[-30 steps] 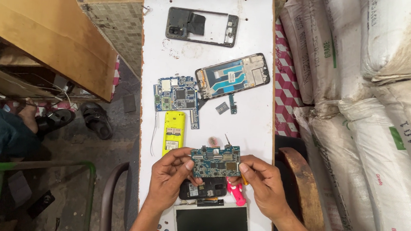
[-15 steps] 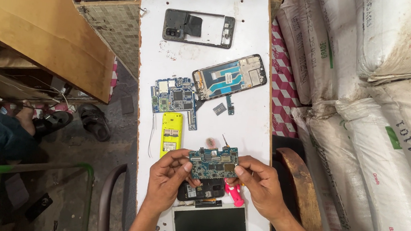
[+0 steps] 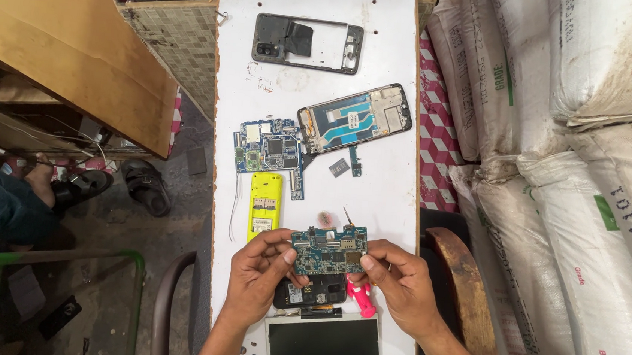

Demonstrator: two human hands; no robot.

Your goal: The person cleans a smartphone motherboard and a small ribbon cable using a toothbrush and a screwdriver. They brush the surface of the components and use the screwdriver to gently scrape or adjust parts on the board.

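Observation:
Both of my hands hold a blue-green phone circuit board just above the white table. My left hand pinches its left end and my right hand pinches its right end. Under the board lie a small black phone part and a pink tool. A flat phone screen rests at the near edge of the table.
Farther up the table lie a yellow keypad phone body, another blue circuit board, an opened phone frame with a flex cable and a black back frame. Stacked white sacks fill the right. Another person's foot and sandals are at left.
My hands and the circuit board stay in nearly the same place; the board has tilted a little as my fingers shifted on its ends.

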